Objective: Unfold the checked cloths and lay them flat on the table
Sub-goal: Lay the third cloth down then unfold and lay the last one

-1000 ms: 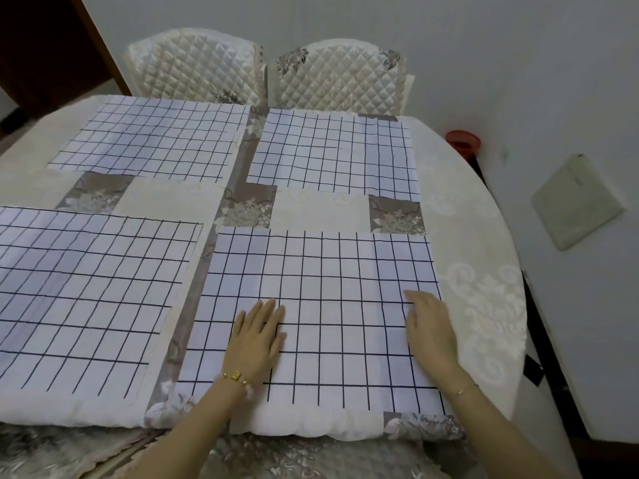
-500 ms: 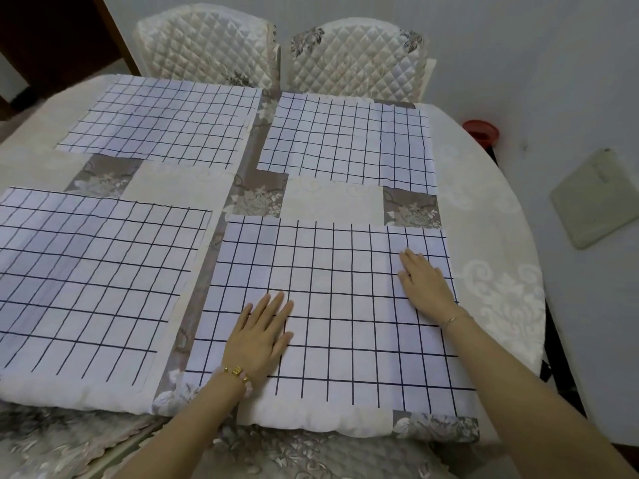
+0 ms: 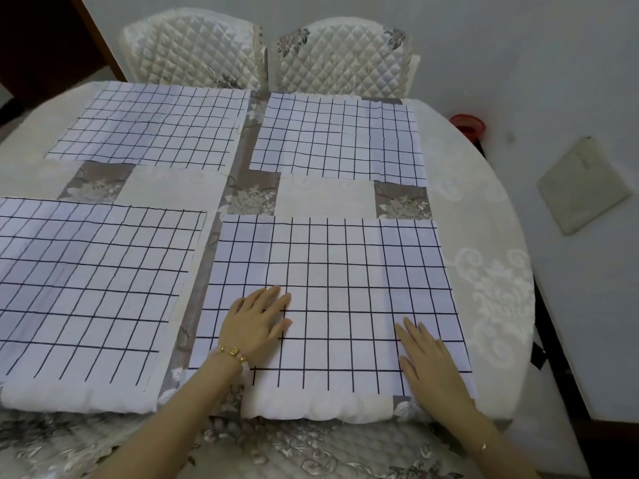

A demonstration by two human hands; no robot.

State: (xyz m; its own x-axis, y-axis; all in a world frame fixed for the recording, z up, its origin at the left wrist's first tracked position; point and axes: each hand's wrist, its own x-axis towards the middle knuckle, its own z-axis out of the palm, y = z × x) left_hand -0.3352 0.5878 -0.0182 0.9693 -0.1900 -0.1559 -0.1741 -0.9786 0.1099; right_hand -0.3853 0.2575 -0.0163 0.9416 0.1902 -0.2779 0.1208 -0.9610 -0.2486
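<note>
On the counter [image 3: 491,216], we're laying left hand [image 3: 256,323] & right hand [image 3: 428,361] flat-fingered on the near-right cloth [image 3: 345,264]: prob. light, limp; we're favouring corner pinches.

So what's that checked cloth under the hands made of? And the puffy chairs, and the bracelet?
The checked cloth looks like thin woven fabric, matte: it lies flat with faint fold creases. The chairs wear quilted covers, likely padded satin-like fabric: shiny, stitched in diamonds. The bracelet on the left wrist looks like gold-coloured metal; real gold or not, I cannot tell.
</note>
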